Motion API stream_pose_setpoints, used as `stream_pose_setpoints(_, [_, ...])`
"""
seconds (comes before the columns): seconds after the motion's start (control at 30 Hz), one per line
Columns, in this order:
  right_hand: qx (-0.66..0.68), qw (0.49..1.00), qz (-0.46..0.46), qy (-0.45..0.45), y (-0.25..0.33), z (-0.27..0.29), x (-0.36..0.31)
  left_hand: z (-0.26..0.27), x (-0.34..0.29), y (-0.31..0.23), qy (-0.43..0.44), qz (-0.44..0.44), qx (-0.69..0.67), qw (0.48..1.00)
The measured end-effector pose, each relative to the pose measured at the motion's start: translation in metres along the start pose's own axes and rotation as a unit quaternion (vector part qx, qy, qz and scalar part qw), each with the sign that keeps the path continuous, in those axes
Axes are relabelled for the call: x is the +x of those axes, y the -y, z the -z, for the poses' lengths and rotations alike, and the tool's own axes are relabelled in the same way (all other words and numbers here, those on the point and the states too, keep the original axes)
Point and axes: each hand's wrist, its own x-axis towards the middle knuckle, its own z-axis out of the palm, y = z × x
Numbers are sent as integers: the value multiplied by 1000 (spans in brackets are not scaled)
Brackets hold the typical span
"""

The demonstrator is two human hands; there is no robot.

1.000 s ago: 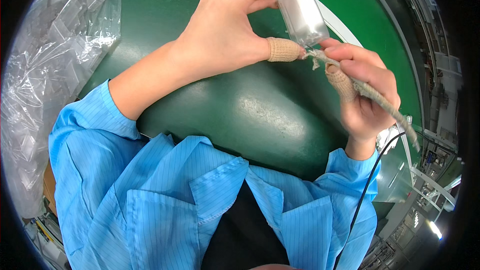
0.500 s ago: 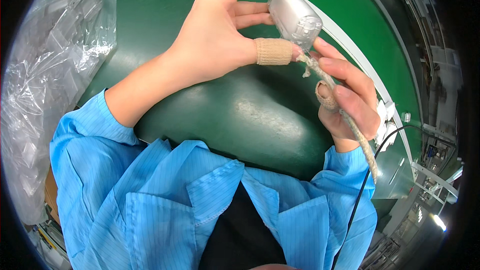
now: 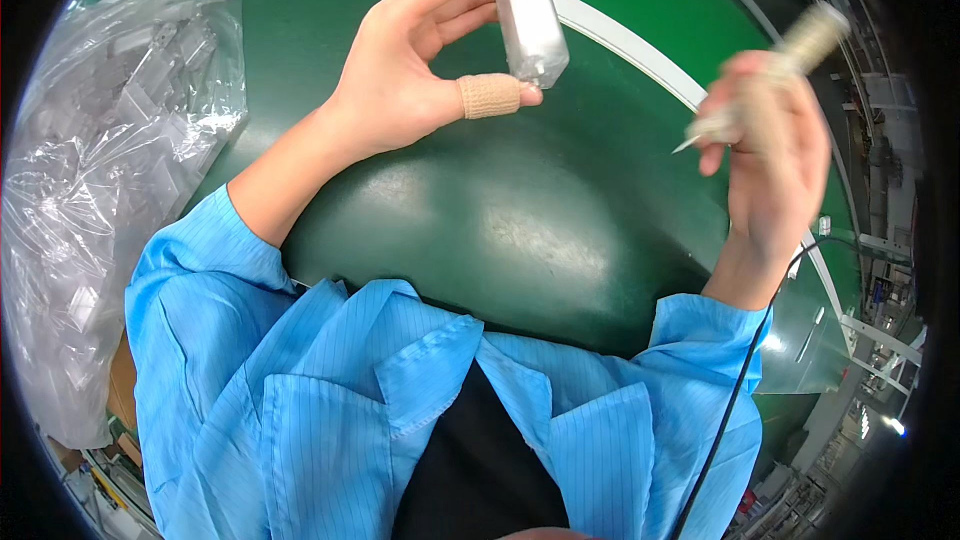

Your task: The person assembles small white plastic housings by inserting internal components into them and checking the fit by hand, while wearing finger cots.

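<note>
My left hand (image 3: pixel 405 65) is raised over the green table and grips a small silver-grey block-shaped part (image 3: pixel 532 22) with a clear end. The fingers hold its top and the thumb, in a tan finger sleeve, presses the lower end. Off to the right, my right hand (image 3: pixel 780 145) is closed around a pale tool with a cord-wrapped handle (image 3: pixel 815 35). A thin pointed tip sticks out toward the left, well apart from the part. Motion blurs this hand and the tool, so the exact kind of tool cannot be made out.
A large clear plastic bag (image 3: pixel 120 190) full of translucent pieces lies along the left side. The green tabletop (image 3: pixel 480 230) has a white rim curving along its far edge. A black cable (image 3: pixel 735 395) runs past my right sleeve. A thin white-tipped stick (image 3: pixel 810 335) lies at the right.
My right hand has moved right and away from the part with the wrapped tool, which has turned its handle upward. The left hand has shifted a little left with the part.
</note>
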Motion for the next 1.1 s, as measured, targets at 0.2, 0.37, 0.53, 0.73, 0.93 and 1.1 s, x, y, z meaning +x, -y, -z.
stream_pose_setpoints(0.2, [-371, 865, -200, 271, -32, 3, 3, -11, -2, -13, 49, 108, -117, 986])
stream_pose_setpoints(0.37, [-259, 955, -62, 134, -23, -4, 8, -8, -12, 6, 87, 84, -125, 985])
stream_pose_setpoints(0.53, [-81, 987, 84, 111, -40, -26, 1, -15, -9, 9, 73, -43, -62, 994])
stream_pose_setpoints(0.73, [-2, 995, 72, 62, -57, -18, 3, -12, -12, 6, 138, -35, 47, 989])
stream_pose_setpoints(0.93, [-93, 985, 129, 64, -59, -14, 4, -19, -15, 1, 129, -50, 105, 985])
stream_pose_setpoints(1.1, [-84, 985, 146, 42, -55, -19, 3, -17, -17, 4, 145, -71, 110, 981])
